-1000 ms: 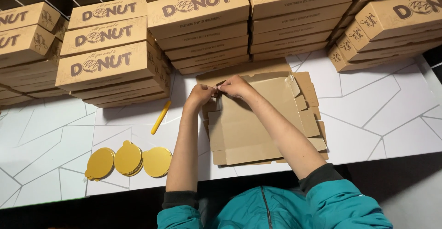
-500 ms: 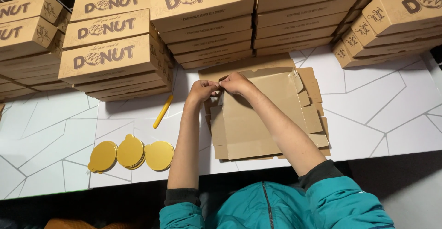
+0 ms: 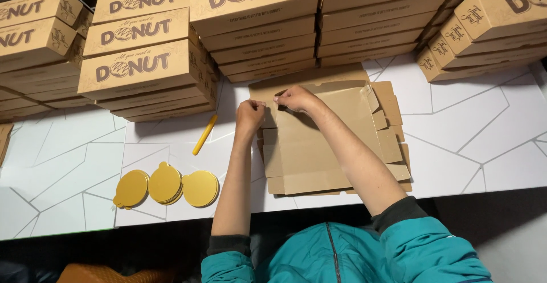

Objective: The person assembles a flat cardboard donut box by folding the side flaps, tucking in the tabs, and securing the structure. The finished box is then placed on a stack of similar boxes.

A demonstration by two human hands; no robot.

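**Far flap of a flat carton being worked at the fold**

A flat carton blank (image 3: 330, 146) is being handled on top of a stack of like blanks on the white table (image 3: 473, 129), just in front of the wall of made-up boxes (image 3: 256, 21); the far left corner of the blank is being gripped by both hands; the left hand (image 3: 250, 115) is being held curled, fingers together, at the blank's left edge, though whether card is pinched inside it cannot be told; the right hand (image 3: 296, 98) is being pressed on the far edge, fingers together and seemingly nipping a small flap.

For a clean fold, it is judged that the flap is best being bent along its scored line while the panel beside it is being held flat by the other hand; pressure is better being spread along the crease than at one point, so that the card is not being torn or buckled; only the top blank should be being lifted, since the ones beneath are lying closely under it.

A yellow stick (image 3: 205, 135) is lying well to the left; three gold discs (image 3: 165, 186) are lying near the front edge.
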